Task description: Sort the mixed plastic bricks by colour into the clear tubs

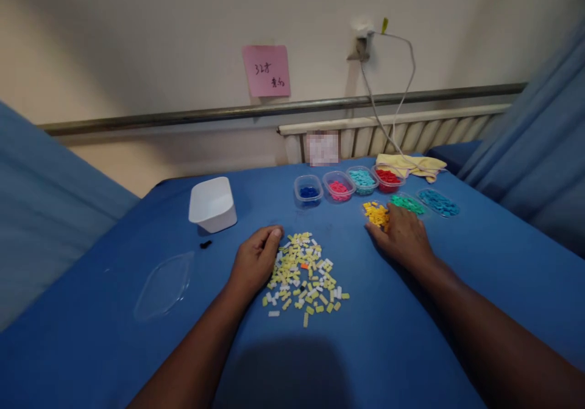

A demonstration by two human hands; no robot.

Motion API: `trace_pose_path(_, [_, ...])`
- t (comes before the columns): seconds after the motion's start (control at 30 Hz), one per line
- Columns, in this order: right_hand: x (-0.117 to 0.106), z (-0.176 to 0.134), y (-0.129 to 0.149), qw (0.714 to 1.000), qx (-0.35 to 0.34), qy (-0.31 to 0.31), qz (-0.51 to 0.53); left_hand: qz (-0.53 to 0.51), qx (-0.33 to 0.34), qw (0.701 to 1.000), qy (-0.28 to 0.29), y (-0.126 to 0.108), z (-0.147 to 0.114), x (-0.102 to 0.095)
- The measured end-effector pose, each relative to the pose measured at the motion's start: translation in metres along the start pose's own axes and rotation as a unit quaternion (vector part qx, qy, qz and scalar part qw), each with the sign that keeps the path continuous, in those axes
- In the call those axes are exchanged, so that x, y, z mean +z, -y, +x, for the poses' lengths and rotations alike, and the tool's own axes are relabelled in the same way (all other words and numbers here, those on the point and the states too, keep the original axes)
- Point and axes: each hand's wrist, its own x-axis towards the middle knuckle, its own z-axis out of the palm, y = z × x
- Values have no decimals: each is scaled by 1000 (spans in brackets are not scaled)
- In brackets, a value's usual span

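A loose pile of small yellow and white building bricks (299, 272) lies on the blue table cover, with an orange brick (304, 266) among them. Against the pile's left edge rests my left hand (256, 261), its fingers curled in and thumb on top; whatever may be inside is hidden. My right hand (404, 233) reaches over the orange-yellow bricks (376, 214) in a shallow clear holder, thumb and fingers apart around their right side. Its fingertips are partly hidden. Just behind it are green bricks (406, 203) and teal bricks (437, 202) in shallow clear holders.
Clear tubs hold dark blue bricks (309, 192), pink bricks (339, 190), light blue bricks (362, 178) and red bricks (388, 180). Left are a white bin (212, 205), a black piece (205, 244) and a clear lid (164, 286). A yellow cloth (409, 165) lies at the back.
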Motion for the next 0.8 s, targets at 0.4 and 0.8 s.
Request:
trace_pose_path(0.4, [3, -9, -9, 970, -179, -54, 154, 452, -71, 889, -14, -13, -14, -87])
trace_pose_path(0.8, [-1, -22, -1, 964, -162, -13, 213, 404, -318, 858, 22, 13, -15, -146])
